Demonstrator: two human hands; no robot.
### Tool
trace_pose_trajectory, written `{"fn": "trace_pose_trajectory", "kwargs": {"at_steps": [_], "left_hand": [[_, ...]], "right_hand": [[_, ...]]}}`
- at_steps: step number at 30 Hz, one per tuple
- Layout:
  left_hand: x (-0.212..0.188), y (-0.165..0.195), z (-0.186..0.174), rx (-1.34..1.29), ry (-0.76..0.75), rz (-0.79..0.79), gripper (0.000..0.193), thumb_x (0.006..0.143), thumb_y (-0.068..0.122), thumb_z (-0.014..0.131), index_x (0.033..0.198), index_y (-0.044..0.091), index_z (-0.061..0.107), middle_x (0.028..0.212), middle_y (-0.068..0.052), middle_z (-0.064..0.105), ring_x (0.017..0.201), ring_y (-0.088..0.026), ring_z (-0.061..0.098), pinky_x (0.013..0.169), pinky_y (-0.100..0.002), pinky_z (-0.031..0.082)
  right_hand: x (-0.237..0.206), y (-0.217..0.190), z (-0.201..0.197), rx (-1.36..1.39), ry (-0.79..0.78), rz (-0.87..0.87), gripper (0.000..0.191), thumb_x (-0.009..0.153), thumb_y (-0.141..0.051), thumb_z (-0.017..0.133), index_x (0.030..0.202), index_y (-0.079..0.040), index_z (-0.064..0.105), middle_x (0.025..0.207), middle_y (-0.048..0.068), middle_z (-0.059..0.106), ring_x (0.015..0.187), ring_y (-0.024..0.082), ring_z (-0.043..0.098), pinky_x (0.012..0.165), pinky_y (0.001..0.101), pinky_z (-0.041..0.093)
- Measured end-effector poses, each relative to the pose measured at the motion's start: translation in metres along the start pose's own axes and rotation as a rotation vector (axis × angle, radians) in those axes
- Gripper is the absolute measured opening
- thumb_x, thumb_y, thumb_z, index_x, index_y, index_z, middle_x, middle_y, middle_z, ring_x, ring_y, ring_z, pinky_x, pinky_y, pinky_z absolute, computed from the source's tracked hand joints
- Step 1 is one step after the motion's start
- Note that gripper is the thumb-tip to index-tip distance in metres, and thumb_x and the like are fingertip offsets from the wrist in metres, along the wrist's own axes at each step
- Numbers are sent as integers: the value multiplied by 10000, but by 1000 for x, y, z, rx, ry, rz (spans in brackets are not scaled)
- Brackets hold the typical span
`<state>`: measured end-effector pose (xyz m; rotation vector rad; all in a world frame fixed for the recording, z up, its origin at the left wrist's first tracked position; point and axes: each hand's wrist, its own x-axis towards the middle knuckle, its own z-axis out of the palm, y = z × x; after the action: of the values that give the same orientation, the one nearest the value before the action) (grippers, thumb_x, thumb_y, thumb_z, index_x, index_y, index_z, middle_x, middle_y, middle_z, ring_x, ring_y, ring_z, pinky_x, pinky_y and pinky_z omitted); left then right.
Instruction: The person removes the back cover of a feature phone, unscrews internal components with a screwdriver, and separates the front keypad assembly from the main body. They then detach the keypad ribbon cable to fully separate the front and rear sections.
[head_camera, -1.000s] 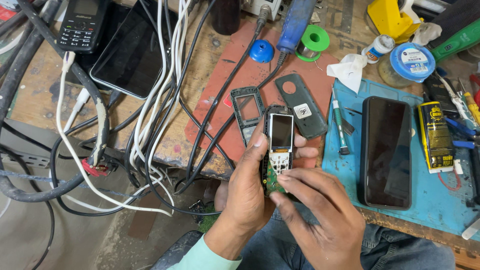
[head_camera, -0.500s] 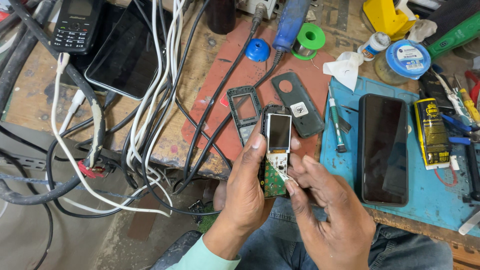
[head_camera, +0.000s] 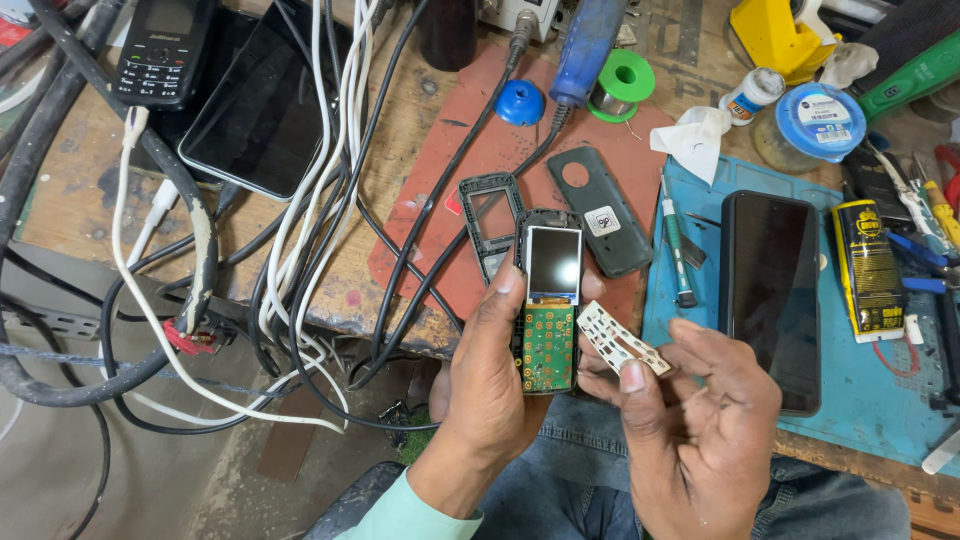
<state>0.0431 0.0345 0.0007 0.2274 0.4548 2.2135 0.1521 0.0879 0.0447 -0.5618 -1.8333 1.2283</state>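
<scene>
A small stripped phone (head_camera: 549, 305) with its case off stands upright in the left hand (head_camera: 490, 385), just near of the counter (head_camera: 90, 180) edge and above the person's lap. Its little screen sits at the far end; below it the green circuit board with gold keypad contacts is bare. The left fingers are closed around it, thumb along its left edge and the other fingers behind.

Just right of the phone, the right hand (head_camera: 700, 420) pinches a thin white keypad membrane (head_camera: 622, 340) between thumb and forefinger; the sheet is tilted, its far-left end close to the phone's board, whether touching I cannot tell. The remaining right fingers are loosely curled.

Directly beyond the phone, on a reddish mat (head_camera: 520, 190), lie a grey front frame (head_camera: 490, 225) with an empty window and, to its right, a dark grey back cover (head_camera: 600, 210) with a round hole. Farther off are a blue cap (head_camera: 521, 103) and a green spool (head_camera: 620, 85).

To the right, a blue mat (head_camera: 860, 400) carries a large black smartphone (head_camera: 770, 300) lying face up, a small green-handled screwdriver (head_camera: 677, 245) left of it and a yellow tube (head_camera: 868, 270) right of it.

To the left, a tangle of black and white cables (head_camera: 300, 230) hangs over the counter edge; at the far left lie a black keypad phone (head_camera: 160, 50) and another dark smartphone (head_camera: 265, 100).
</scene>
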Motion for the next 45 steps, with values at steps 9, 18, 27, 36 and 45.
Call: {"fn": "trace_pose_trajectory", "kwargs": {"at_steps": [9,18,27,36,45], "left_hand": [[-8,37,4,-93,-49,156,493,1146,397,294,1397,31,509,1246,-196,634,1146,-330,672,1027,-591,574],[4,48,-16,20,5,356,481,1163,388,299,1409,39,520,1234,-191,655,1104,-302,671,983,-560,589],[5,46,-17,2,-2,347,489,1167,390,305,1399,21,525,1224,-197,657,1071,-292,670,951,-517,593],[5,46,-16,-19,-24,347,481,1175,379,307,1402,20,532,1233,-201,660,1064,-290,670,950,-505,590],[4,47,-16,0,-17,345,483,1169,380,313,1413,25,529,1252,-200,660,1069,-292,669,957,-512,584]], "right_hand": [[14,0,-7,-145,276,-53,282,1071,-5,710,1314,85,600,1044,175,689,863,186,707,764,304,631],[65,26,5,-780,85,-363,177,996,-27,790,1171,-30,765,1153,122,688,1014,258,692,878,356,550],[55,10,9,-880,-25,-405,354,799,99,632,1135,27,715,1157,179,698,1081,372,670,928,434,533],[18,28,9,-608,106,-288,387,907,63,720,1286,0,672,1136,110,715,1049,223,674,926,324,561],[10,38,8,-563,146,-256,341,929,30,744,1262,-16,683,1067,83,718,968,173,667,898,310,560]]}}
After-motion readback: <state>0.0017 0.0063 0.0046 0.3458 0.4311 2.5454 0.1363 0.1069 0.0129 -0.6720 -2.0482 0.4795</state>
